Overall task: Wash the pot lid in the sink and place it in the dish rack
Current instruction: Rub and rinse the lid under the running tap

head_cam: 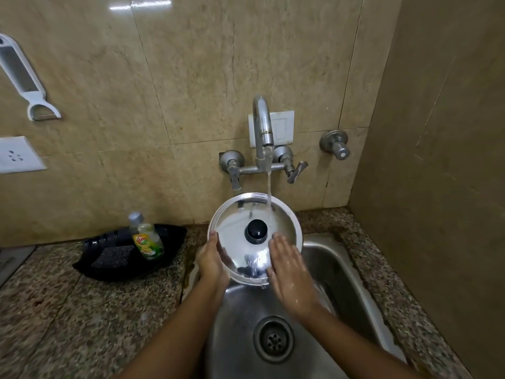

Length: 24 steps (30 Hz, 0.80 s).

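A round steel pot lid [235,228] with a black knob [256,228] is held tilted above the steel sink [341,274], its top side facing me. Water from the tap [263,124] runs onto its upper right part and drips off the lower rim. My left hand [211,262] grips the lid's left rim, thumb on top. My right hand [289,274] lies flat with its fingers spread on the lid's lower right surface. No dish rack is in view.
A black tray [90,266] on the granite counter [68,324] left of the sink holds a dish soap bottle [146,239] and a dark scrub sponge [113,257]. A drain [274,339] sits in the basin. A peeler [27,83] and a socket [16,154] are on the wall.
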Each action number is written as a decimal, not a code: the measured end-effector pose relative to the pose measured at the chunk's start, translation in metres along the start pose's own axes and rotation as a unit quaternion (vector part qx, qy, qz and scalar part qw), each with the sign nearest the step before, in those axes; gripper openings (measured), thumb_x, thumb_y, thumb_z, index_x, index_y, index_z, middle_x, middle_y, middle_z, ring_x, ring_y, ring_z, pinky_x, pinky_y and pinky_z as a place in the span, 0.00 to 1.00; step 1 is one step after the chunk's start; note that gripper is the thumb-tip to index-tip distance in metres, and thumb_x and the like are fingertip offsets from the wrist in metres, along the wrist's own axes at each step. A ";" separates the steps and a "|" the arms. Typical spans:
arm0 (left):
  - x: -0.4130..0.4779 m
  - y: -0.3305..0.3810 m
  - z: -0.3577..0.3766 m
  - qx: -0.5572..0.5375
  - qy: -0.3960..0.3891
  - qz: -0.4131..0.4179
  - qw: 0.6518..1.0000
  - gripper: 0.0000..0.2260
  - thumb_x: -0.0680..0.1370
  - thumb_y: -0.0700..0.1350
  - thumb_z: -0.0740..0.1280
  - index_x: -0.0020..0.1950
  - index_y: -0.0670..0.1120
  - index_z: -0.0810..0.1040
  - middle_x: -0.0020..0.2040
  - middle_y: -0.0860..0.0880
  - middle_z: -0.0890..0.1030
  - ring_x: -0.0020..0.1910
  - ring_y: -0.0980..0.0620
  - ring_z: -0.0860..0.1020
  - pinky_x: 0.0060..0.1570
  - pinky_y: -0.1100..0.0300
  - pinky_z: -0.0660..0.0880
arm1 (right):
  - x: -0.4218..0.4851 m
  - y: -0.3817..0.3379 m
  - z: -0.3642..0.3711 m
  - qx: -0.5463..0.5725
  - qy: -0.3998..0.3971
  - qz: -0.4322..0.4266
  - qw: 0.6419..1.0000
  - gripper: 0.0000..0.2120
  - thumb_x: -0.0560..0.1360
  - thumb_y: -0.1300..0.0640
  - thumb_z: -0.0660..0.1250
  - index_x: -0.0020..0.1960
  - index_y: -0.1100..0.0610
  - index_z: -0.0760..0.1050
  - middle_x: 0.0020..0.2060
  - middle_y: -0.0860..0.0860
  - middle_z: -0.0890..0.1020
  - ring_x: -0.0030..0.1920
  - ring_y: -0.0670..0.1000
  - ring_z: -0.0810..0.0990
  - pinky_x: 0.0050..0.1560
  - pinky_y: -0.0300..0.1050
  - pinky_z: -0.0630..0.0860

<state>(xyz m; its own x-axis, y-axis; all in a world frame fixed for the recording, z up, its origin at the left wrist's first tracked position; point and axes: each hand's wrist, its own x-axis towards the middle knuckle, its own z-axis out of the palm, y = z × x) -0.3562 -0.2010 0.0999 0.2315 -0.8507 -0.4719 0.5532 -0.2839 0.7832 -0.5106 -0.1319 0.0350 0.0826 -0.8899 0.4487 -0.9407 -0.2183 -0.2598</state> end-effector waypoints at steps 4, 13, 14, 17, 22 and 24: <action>-0.008 -0.004 0.007 0.001 0.000 -0.011 1.000 0.10 0.77 0.51 0.66 0.48 0.43 0.77 0.42 0.46 0.80 0.41 0.48 0.78 0.35 0.60 0.71 | 0.000 -0.011 0.004 -0.020 0.001 -0.063 0.998 0.26 0.80 0.52 0.53 0.76 0.56 0.57 0.75 0.61 0.59 0.76 0.59 0.55 0.74 0.55 0.57; -0.014 -0.009 0.011 0.057 -0.038 -0.146 0.987 0.21 0.78 0.54 0.63 0.64 0.42 0.72 0.54 0.42 0.78 0.52 0.41 0.76 0.50 0.42 0.73 | 0.008 0.032 -0.034 -0.067 0.070 -0.315 0.944 0.16 0.79 0.59 0.63 0.66 0.53 0.75 0.66 0.49 0.76 0.68 0.52 0.73 0.65 0.50 0.70; -0.016 -0.009 0.013 0.076 -0.032 -0.145 0.986 0.19 0.79 0.52 0.62 0.64 0.41 0.73 0.52 0.42 0.78 0.49 0.42 0.76 0.53 0.42 0.73 | 0.012 0.031 -0.041 -0.062 0.109 -0.325 0.937 0.13 0.78 0.60 0.66 0.61 0.52 0.79 0.62 0.48 0.80 0.63 0.51 0.77 0.61 0.47 0.72; -0.019 -0.003 0.018 0.151 -0.058 -0.142 0.977 0.12 0.81 0.46 0.60 0.54 0.38 0.76 0.41 0.39 0.82 0.41 0.42 0.76 0.46 0.48 0.75 | 0.021 0.026 -0.061 -0.037 0.155 -0.312 0.937 0.10 0.74 0.61 0.70 0.53 0.52 0.82 0.52 0.46 0.84 0.53 0.48 0.82 0.49 0.44 0.75; -0.026 0.011 0.029 0.173 -0.155 -0.105 0.967 0.19 0.81 0.54 0.55 0.47 0.42 0.79 0.30 0.44 0.83 0.34 0.46 0.80 0.30 0.58 0.74 | 0.037 0.025 -0.084 0.176 0.140 -0.046 0.973 0.10 0.74 0.59 0.69 0.54 0.56 0.80 0.46 0.50 0.84 0.45 0.49 0.82 0.45 0.47 0.79; -0.024 0.011 0.036 0.233 -0.171 -0.014 0.957 0.22 0.81 0.58 0.54 0.51 0.44 0.81 0.40 0.44 0.86 0.45 0.44 0.82 0.40 0.55 0.76 | 0.050 0.031 -0.086 0.291 0.125 0.107 0.943 0.10 0.73 0.56 0.71 0.54 0.55 0.80 0.46 0.50 0.84 0.47 0.48 0.82 0.49 0.47 0.79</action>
<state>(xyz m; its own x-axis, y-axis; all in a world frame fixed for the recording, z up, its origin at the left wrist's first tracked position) -0.3843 -0.1998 0.1342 -0.0974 -0.9122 -0.3980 0.1207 -0.4078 0.9051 -0.5639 -0.1483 0.1233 -0.2359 -0.8324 0.5014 -0.5811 -0.2927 -0.7594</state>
